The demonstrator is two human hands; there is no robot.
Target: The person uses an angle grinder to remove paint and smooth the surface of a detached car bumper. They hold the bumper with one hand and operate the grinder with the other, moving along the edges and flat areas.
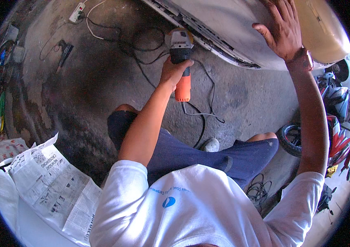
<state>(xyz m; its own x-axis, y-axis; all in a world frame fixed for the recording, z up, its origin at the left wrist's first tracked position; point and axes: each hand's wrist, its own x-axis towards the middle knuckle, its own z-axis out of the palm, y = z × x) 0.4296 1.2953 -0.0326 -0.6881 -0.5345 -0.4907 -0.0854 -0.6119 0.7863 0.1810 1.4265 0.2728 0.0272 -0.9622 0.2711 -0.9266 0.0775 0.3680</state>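
My left hand [174, 74] is wrapped round the black middle of a corded angle grinder [182, 91]. It has an orange body, a silver gear head and a yellowish disc edge showing at the top. The tool's head is beside the lower edge of a pale vehicle body panel [241, 29], which has a dark, rough strip along it. Whether the disc touches the panel, I cannot tell. Farther up and to the right, my right hand [284, 35] lies with fingers spread against the panel, holding nothing. A band is round that wrist.
The tool's black cord [203, 127] loops over the concrete floor near my legs. A white power strip [77, 12] lies at the far left. Newspaper [55, 189] covers a pale surface at lower left. To the right are a wheel [292, 140], a red motorcycle [339, 144] and coiled cable [259, 191].
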